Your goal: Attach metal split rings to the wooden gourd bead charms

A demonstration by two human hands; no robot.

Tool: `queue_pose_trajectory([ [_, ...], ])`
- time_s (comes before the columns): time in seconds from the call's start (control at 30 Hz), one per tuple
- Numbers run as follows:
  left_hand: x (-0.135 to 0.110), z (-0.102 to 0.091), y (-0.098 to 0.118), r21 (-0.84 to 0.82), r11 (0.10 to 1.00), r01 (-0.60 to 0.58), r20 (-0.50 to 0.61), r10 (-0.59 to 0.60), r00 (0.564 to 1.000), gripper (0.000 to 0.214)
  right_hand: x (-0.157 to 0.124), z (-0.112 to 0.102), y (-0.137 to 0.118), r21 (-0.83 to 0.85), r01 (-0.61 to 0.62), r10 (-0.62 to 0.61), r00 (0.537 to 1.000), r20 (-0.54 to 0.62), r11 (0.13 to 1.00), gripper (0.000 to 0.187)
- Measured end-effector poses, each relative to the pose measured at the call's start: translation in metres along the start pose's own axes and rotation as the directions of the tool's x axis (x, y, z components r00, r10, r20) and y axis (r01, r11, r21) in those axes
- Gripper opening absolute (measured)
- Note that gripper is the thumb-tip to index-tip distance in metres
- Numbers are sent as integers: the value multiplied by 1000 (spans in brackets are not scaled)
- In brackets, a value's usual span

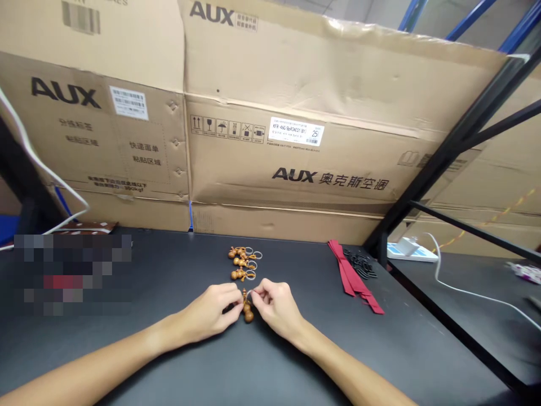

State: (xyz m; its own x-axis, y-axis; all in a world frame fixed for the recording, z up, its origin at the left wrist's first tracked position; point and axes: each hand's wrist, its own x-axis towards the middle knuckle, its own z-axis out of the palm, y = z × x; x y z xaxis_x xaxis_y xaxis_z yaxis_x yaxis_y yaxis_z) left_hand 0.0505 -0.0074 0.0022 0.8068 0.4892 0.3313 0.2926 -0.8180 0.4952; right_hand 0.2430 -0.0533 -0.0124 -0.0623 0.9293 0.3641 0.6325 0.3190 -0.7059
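Note:
Both of my hands meet at the middle of a black table (pixel 177 361). My left hand (pixel 213 310) and my right hand (pixel 274 304) have their fingers pinched together around a small brown wooden gourd charm (pixel 248 312). A thin metal ring at its top sits between the fingertips of my right hand. Just beyond my hands lies a short row of similar gourd charms with key rings (pixel 243 263).
Red ribbons (pixel 354 276) and a pile of small black loops (pixel 361 264) lie to the right. Large AUX cardboard boxes (pixel 296 141) wall off the back. A black metal rack post (pixel 443 158) slants at the right, with a white power strip (pixel 412 249) beyond it.

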Motion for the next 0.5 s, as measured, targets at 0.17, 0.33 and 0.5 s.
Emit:
queue_pose_trajectory([
  [0.17, 0, 0, -1, 10, 999, -34, 21, 34, 999, 21, 2, -2, -6, 94, -185, 185, 983, 9, 978, 20],
  [0.33, -1, -3, 4, -31, 999, 27, 12, -27, 1000, 18, 1, 0, -8, 137, -270, 267, 963, 37, 953, 22],
  [0.5, -1, -3, 6, -140, 984, 110, -52, -119, 992, 30, -1, 2, -5, 121, -210, 207, 978, 37, 970, 21],
])
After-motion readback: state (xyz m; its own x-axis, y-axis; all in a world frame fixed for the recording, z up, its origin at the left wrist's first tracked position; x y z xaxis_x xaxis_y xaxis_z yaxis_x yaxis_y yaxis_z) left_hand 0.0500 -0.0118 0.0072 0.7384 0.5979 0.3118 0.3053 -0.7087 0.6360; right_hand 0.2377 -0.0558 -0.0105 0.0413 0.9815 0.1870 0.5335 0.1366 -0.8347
